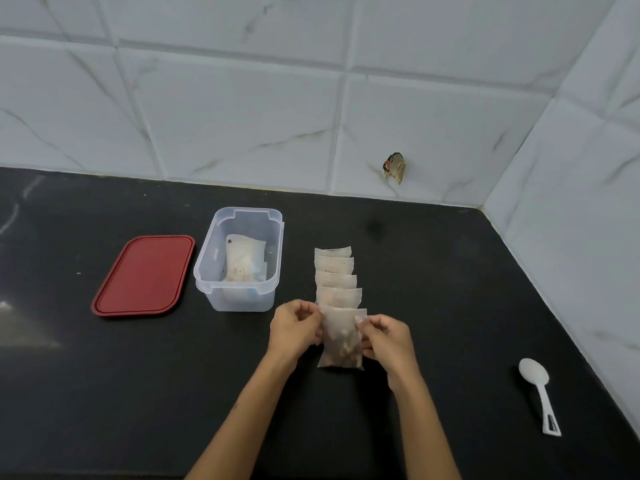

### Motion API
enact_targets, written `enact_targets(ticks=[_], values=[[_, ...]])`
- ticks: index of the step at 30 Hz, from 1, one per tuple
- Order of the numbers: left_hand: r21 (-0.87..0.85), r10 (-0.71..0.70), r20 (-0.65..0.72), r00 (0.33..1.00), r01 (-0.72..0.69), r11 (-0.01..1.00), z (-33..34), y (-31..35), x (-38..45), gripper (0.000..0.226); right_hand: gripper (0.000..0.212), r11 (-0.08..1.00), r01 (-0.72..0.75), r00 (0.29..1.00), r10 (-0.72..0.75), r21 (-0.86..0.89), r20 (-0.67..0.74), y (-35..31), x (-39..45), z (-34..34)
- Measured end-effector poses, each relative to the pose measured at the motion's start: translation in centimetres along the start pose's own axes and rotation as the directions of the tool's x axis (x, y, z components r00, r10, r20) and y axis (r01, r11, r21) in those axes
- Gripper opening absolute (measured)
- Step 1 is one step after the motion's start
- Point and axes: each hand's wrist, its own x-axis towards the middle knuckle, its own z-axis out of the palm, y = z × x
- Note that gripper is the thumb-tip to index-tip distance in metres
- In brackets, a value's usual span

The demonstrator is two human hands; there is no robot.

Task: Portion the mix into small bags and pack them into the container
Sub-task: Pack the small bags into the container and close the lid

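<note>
Nearest bag [341, 344] pinched by left hand [296, 329] and right hand [386, 339], near end of bag row [336, 275], right of container [239, 259].

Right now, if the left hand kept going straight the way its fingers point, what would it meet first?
The left hand points right, pinching the held bag at its upper edge. Going on, it would meet that bag first, then probably the right hand gripping the bag's other side; depth is unclear.

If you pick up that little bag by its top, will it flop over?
Probably a bit. The small bag both hands pinch looks thin and soft, so its top should bend. The mix sits low inside, so the bottom likely hangs heavier. It looks light overall.
</note>
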Motion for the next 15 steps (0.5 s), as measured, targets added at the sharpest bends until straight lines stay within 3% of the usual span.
enact_targets(ticks=[9,15], values=[[0.007,0.129,-0.114,0.985,-0.129,0.992,1.0,0.5,1.0,0.007,0.009,0.995,0.093,0.977,-0.098,-0.034,-0.188,-0.8,1.6,1.6],[0.013,0.049,-0.152,0.987,-0.047,0.999,1.8,0.0,0.4,0.021,0.010,0.986,0.160,0.923,-0.166,-0.045,-0.347,0.0,0.8,4.0]])
